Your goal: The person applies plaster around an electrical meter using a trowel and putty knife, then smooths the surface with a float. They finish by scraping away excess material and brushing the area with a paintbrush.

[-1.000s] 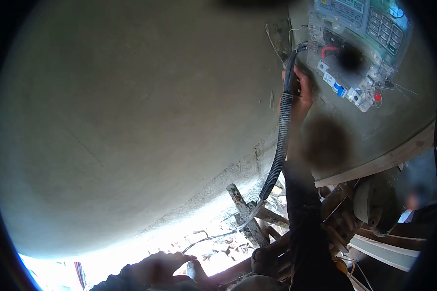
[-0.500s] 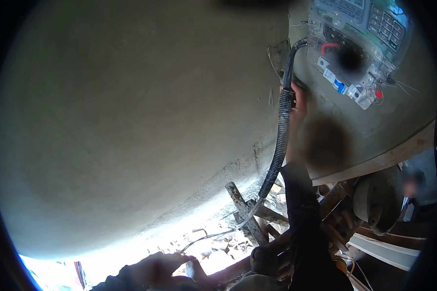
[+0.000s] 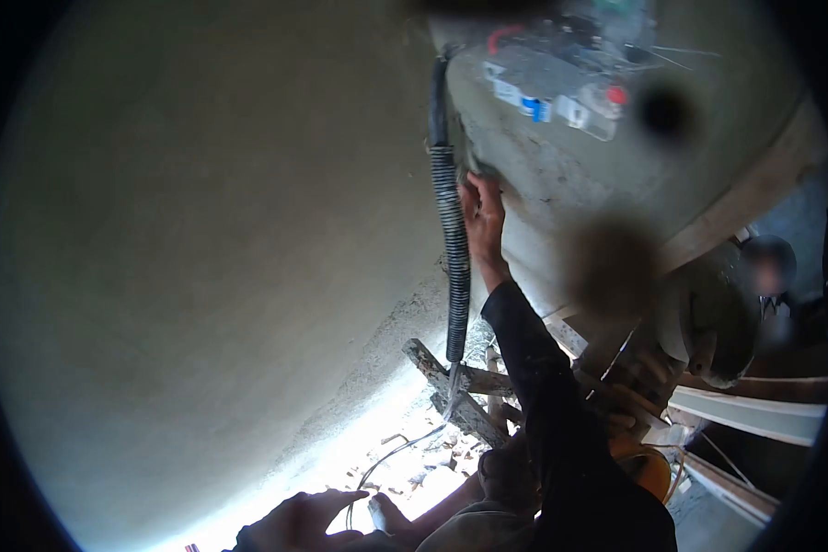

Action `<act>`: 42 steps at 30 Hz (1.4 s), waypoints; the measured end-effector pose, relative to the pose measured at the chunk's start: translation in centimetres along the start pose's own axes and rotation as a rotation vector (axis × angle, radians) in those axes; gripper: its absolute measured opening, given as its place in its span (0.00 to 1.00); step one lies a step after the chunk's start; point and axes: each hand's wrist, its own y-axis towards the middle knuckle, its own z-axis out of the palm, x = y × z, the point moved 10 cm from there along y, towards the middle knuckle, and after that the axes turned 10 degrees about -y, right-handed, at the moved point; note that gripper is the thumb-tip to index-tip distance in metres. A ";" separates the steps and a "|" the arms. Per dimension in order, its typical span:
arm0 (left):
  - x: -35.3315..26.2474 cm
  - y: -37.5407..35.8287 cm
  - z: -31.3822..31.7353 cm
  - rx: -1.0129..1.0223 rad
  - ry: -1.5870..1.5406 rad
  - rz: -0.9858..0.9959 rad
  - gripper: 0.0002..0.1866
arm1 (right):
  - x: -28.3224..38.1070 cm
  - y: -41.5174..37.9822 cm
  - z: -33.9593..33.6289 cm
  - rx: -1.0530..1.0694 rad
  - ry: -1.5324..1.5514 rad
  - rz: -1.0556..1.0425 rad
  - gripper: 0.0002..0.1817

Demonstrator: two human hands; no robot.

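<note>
My right hand (image 3: pixel 483 216) is raised against the plastered wall, just right of a black corrugated conduit (image 3: pixel 451 248). Its fingers are bent and closed around something dark and thin at the fingertips, too blurred to name. Thick black cables (image 3: pixel 439 101) run from the conduit's top toward a clear-cased electric meter (image 3: pixel 552 87) with a red button and a blue-and-white part. Low in view, my left hand (image 3: pixel 308 520) is a dark silhouette with fingers stretched out and apart. A thin cable (image 3: pixel 377 455) hangs beside its fingertips.
A large grey plastered wall (image 3: pixel 212 248) fills the left. Crossed wooden pieces (image 3: pixel 465 405) stand under the conduit over bright rubble (image 3: pixel 432 460). At lower right are a yellow round object (image 3: pixel 653 474), planks (image 3: pixel 745 414) and another person (image 3: pixel 768 267), blurred.
The view has shifted, so the meter and conduit appear farther left, with the meter higher. My right hand has come out from behind the conduit and shows more fully. A flat plate near it is out of sight.
</note>
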 end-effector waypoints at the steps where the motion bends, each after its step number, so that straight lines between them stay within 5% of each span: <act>1: -0.5 0.2 0.0 0.008 0.045 0.043 0.35 | -1.1 -1.2 -0.3 -0.032 -0.006 -0.049 0.14; 15: 0.4 1.9 -0.3 0.073 0.112 -0.074 0.36 | 9.5 6.8 -3.6 -0.167 -0.039 -0.088 0.16; 23: 0.8 1.8 0.5 0.110 0.105 -0.093 0.37 | 5.9 3.0 -5.0 -0.120 -0.221 -0.127 0.17; 35: -0.3 2.4 0.5 0.069 0.136 -0.049 0.38 | -8.8 -10.3 -7.1 0.277 -0.608 0.267 0.16; 42: -0.8 3.0 0.8 0.181 0.128 -0.074 0.38 | -1.5 -5.2 -8.8 -0.030 -0.304 0.151 0.17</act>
